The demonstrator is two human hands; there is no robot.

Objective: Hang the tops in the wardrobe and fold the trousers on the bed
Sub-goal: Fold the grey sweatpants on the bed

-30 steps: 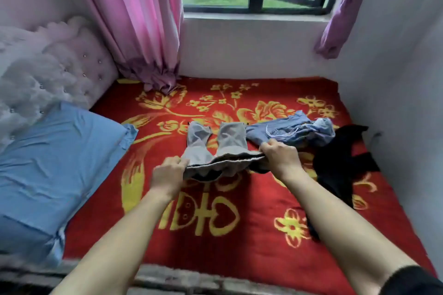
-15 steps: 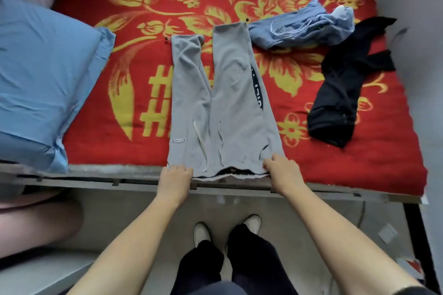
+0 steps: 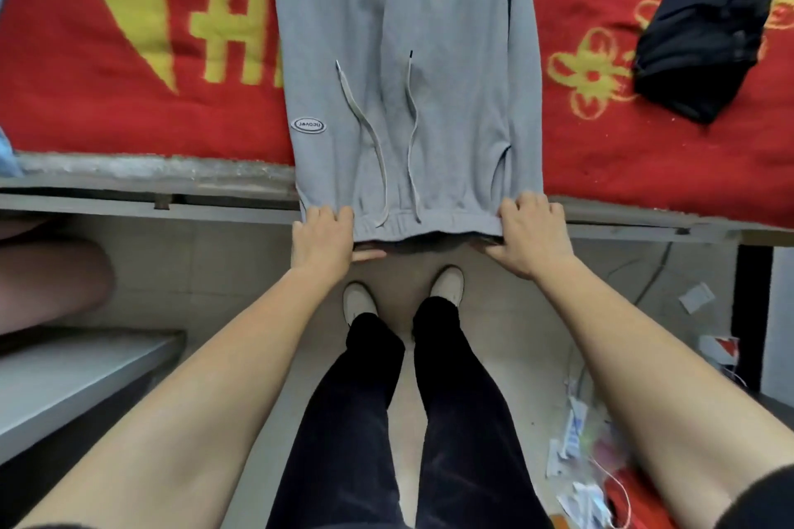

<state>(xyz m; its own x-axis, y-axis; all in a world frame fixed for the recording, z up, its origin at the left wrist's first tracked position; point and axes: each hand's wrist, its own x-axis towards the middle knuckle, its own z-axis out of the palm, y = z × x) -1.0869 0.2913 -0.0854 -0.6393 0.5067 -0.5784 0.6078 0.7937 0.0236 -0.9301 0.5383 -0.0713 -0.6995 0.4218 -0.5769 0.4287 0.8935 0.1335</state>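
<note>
Nearest the camera, the person's legs in black trousers (image 3: pixel 429 421) stood on a pale tiled floor (image 3: pixel 240 283), light shoes (image 3: pixel 360 302) pointing toward 12 o'clock. Scraps of paper and wrappers (image 3: pixel 578 460) lay on the floor at 4 o'clock, and a grey ledge (image 3: pixel 64 378) sat at 8 o'clock.

Both bare forearms reached forward. The left hand (image 3: pixel 323 238) clasped the left corner of the grey trousers' (image 3: pixel 451 77) waistband (image 3: pixel 425 223), fingers curled over the top and thumb underneath. The right hand (image 3: pixel 530 234) clasped the right corner in the same manner. The waistband hung just past the edge of the bed frame (image 3: pixel 129 202), near the middle of the view.

From there the grey trousers lay flat on the red blanket (image 3: pixel 129 90), legs running toward 12 o'clock and out of view. Two drawstrings (image 3: pixel 365 129) trailed over the front, and an oval label (image 3: pixel 308 125) sat beside the left one. A black garment (image 3: pixel 704 34) lay crumpled on the blanket at 2 o'clock, apart from the grey trousers.
</note>
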